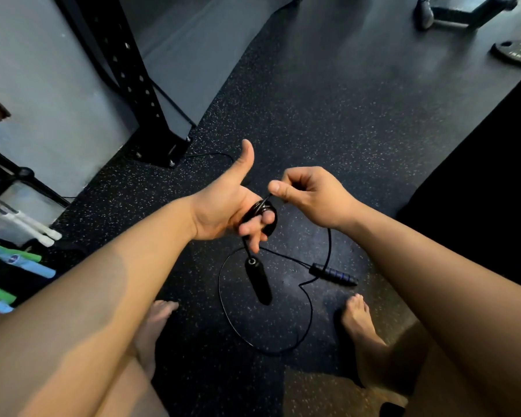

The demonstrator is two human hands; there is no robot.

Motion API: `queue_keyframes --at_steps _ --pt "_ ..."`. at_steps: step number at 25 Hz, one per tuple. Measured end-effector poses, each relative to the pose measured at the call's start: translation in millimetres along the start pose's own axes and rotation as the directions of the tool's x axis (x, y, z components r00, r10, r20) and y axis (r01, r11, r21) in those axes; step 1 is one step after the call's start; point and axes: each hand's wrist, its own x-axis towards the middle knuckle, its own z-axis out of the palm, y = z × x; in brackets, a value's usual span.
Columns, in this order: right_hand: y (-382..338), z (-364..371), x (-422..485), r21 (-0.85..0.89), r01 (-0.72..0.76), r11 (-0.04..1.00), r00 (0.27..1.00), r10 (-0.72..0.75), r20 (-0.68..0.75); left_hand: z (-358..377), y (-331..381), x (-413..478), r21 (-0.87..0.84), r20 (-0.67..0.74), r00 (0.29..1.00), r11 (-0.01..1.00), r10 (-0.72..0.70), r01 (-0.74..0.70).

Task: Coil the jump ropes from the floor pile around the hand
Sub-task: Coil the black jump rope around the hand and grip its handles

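A thin black jump rope (223, 299) loops over the speckled floor between my bare feet. Several turns of it are wound around the fingers of my left hand (223, 206), whose thumb points up. One black handle (257, 281) hangs from that coil just below my fingers. The other handle (333, 273), black with blue rings, lies on the floor to the right. My right hand (307, 194) pinches the cord between thumb and forefinger right beside the coil, and the rope runs down from under that wrist to the floor.
A black rack upright (151, 115) is bolted to the floor at upper left, next to a grey wall. Coloured items (9, 266) lie at the left edge. A weight plate (518, 52) and a bench base (463, 13) sit far right. A dark block (494, 191) borders the right side.
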Motion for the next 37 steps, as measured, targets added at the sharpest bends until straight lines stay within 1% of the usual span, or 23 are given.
queue_keyframes --at_steps 3,5,7,9,10,12,14,16,18,19,20,21,22,23,24,25,26,27,29,32,34,35,37 --pt "2 1 0 0.012 -0.029 0.999 0.999 0.03 -0.025 -2 8 -9 -0.184 0.022 0.994 0.978 0.104 -0.098" --pt "4 6 0 0.045 -0.079 0.996 0.997 0.08 -0.021 -3 11 -13 -0.31 -0.013 0.985 0.935 0.174 -0.17" --pt "5 12 -1 0.137 -0.14 0.981 0.99 0.139 0.015 -3 10 -15 -0.426 -0.063 0.968 0.87 0.244 -0.247" --pt "9 19 -1 0.205 -0.201 0.958 0.979 0.189 0.073 -4 10 -14 -0.544 -0.143 0.942 0.77 0.304 -0.332" --pt "12 21 -2 0.204 -0.23 0.951 0.971 0.212 0.108 -6 10 -14 -0.598 -0.2 0.923 0.706 0.328 -0.38" --pt "17 26 -4 0.146 -0.282 0.948 0.949 0.253 0.189 -13 10 -15 -0.668 -0.336 0.873 0.565 0.353 -0.485" --pt "18 29 -9 0.05 -0.308 0.95 0.916 0.281 0.286 -19 11 -16 -0.685 -0.47 0.81 0.433 0.351 -0.585" --pt "14 31 -12 -0.01 -0.308 0.951 0.877 0.288 0.384 -24 12 -14 -0.67 -0.59 0.739 0.314 0.325 -0.673" --pt "4 33 -13 -0.02 -0.301 0.954 0.848 0.277 0.453 -27 12 -11 -0.626 -0.672 0.673 0.25 0.309 -0.739" --pt "-2 33 -14 -0.025 -0.285 0.958 0.842 0.263 0.471 -28 11 -8 -0.597 -0.699 0.648 0.253 0.302 -0.761" --pt "-8 32 -14 -0.039 -0.248 0.968 0.848 0.237 0.473 -28 9 -4 -0.554 -0.721 0.628 0.303 0.292 -0.776" --pt "-13 32 -14 -0.056 -0.199 0.978 0.863 0.202 0.463 -27 8 0 -0.491 -0.741 0.616 0.409 0.269 -0.769" --pt "-19 31 -14 -0.073 -0.146 0.987 0.88 0.163 0.445 -25 6 5 -0.407 -0.755 0.61 0.559 0.239 -0.723" --pt "-23 30 -13 -0.088 -0.098 0.991 0.898 0.126 0.422 -22 3 8 -0.304 -0.754 0.618 0.715 0.223 -0.629" --pt "-27 27 -13 -0.104 -0.052 0.993 0.917 0.089 0.389 -21 0 12 -0.195 -0.726 0.653 0.846 0.215 -0.496" --pt "-28 24 -11 -0.121 -0.014 0.993 0.938 0.055 0.342 -19 -2 14 -0.1 -0.668 0.717 0.93 0.201 -0.354" --pt "-28 20 -10 -0.137 0.014 0.99 0.958 0.025 0.284 -19 -4 15 -0.021 -0.588 0.789 0.972 0.178 -0.235" --pt "-26 15 -8 -0.145 0.032 0.989 0.974 0.001 0.225 -18 -6 15 0.057 -0.501 0.851 0.987 0.158 -0.149" --pt "-20 6 -5 -0.137 0.056 0.989 0.991 -0.037 0.132 -16 -7 12 0.189 -0.341 0.932 0.98 0.123 -0.06" --pt "-12 -1 -4 -0.116 0.097 0.988 0.994 -0.09 0.062 -6 -2 4 0.264 -0.188 0.981 0.965 0.053 -0.002" --pt "-10 -4 -5 -0.069 0.127 0.99 0.991 -0.124 0.046 -2 1 0 0.224 -0.078 0.997 0.975 0.021 -0.003" --pt "-9 -4 -5 -0.055 0.134 0.989 0.99 -0.132 0.045 -1 2 -2 0.173 -0.028 0.999 0.985 0.023 -0.018" --pt "-9 -3 -4 -0.043 0.146 0.988 0.988 -0.144 0.047 -4 5 -4 0.057 0.025 0.998 0.997 0.05 -0.052"
